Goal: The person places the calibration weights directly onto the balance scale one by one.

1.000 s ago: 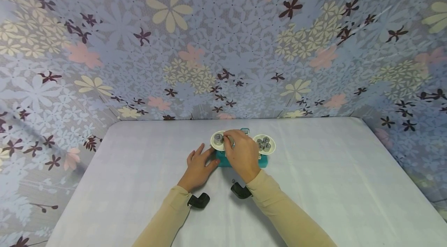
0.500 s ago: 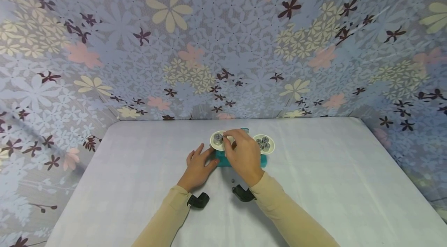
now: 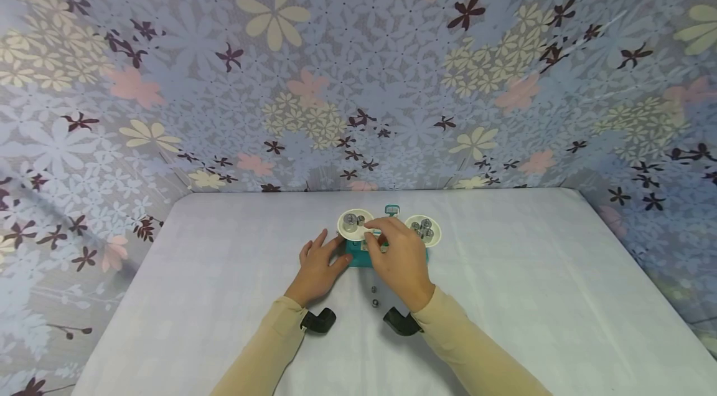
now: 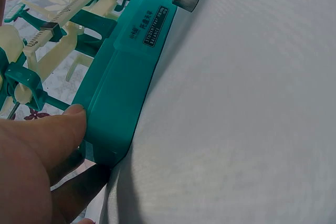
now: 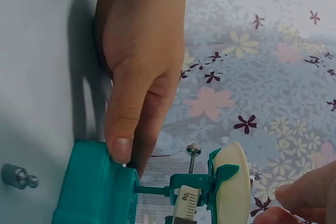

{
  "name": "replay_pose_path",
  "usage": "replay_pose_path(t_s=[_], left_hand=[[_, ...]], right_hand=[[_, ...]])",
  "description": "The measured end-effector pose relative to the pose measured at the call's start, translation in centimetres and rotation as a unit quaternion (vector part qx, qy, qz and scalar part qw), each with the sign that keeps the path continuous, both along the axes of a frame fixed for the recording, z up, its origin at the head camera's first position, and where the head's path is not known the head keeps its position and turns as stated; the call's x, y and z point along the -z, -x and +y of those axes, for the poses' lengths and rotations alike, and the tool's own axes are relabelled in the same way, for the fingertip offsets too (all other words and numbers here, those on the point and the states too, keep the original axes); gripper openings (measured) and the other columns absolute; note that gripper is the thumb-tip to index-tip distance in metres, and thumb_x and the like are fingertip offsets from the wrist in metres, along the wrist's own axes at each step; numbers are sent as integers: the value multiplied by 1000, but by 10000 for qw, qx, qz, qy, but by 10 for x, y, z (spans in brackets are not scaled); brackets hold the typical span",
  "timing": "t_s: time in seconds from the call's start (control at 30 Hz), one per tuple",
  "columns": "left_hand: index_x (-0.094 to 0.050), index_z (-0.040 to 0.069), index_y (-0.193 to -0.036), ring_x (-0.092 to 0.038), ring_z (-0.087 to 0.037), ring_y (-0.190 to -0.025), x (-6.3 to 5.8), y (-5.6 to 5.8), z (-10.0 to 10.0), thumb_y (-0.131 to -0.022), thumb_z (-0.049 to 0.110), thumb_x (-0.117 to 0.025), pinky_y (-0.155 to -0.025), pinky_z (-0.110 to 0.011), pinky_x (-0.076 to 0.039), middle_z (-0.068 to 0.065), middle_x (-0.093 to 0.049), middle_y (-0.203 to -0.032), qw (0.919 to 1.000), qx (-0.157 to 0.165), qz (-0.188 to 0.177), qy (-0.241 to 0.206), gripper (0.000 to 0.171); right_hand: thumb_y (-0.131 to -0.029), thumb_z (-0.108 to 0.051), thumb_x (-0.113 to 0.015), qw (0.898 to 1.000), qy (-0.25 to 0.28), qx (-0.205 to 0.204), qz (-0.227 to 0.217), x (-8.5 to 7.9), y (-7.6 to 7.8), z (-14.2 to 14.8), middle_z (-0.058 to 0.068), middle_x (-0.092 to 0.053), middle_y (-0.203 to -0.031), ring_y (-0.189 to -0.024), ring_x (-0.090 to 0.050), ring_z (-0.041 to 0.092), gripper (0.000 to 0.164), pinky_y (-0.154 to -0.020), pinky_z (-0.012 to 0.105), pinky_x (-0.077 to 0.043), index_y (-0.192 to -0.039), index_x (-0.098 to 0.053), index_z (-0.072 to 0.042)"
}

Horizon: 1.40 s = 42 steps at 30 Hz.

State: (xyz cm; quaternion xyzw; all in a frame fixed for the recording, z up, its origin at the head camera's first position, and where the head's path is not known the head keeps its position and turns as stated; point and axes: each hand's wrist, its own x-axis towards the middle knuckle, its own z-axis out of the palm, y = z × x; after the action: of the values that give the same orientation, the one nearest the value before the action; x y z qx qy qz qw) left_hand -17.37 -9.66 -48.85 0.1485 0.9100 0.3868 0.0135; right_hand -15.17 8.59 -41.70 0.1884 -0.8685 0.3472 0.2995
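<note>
A teal balance scale [image 3: 358, 259] with two cream pans stands on the table. My left hand [image 3: 318, 270] holds the left end of its base, thumb [image 4: 68, 129] on the front side and fingers behind. On the left pan [image 3: 347, 235] a large metal weight [image 3: 350, 220] stands beside a smaller weight [image 3: 361, 220]. Just right of that pan, my right hand [image 3: 400, 259] hovers over the beam, thumb and index finger apart with nothing between them. Several metal weights [image 3: 427, 234] fill the right pan [image 3: 411, 219], partly behind the right hand.
Two small weights [image 3: 374, 303] are on the white-covered table [image 3: 246, 234] in front of the scale. Black wrist mounts [image 3: 319, 321] sit on both forearms. A flower-patterned wall [image 3: 414, 72] rises behind the table.
The right hand has let go of the smaller weight in the left pan and drawn back to the right, its finger and thumb parting. The left hand stays in place.
</note>
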Motion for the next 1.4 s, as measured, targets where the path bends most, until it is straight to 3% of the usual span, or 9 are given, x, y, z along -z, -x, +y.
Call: replay_pose_path(t_s=[0.7,1.0,1.4], left_hand=[[-52,2,-145,-23,-42,-149,1,0,1,-101,30,-59,-117,-64,-8,-16,-52,-147,10000,-26,74,-32,52],[-53,2,-144,-23,-42,-149,2,0,1,-101,30,-59,-117,-64,-9,-17,-53,-147,9999,-21,96,-58,52],[-52,2,-145,-23,-42,-149,2,-1,1,-102,30,-58,-117,-64,-9,-16,-52,-148,10000,-26,89,-25,52]], right_hand=[[-83,-4,-81,9985,27,-441,-318,7,-26,16,3,-73,-95,-67,-60,8,19,-56,22,-48,-101,-77,-8],[-83,-3,-81,9962,-72,-466,-733,14,-35,19,-1,-73,-97,-66,-58,4,21,-52,20,-45,-102,-77,-12],[-84,-5,-80,9914,65,-604,-1159,24,-46,20,-9,-69,-86,-65,-53,-1,16,-51,18,-44,-98,-77,-14]])
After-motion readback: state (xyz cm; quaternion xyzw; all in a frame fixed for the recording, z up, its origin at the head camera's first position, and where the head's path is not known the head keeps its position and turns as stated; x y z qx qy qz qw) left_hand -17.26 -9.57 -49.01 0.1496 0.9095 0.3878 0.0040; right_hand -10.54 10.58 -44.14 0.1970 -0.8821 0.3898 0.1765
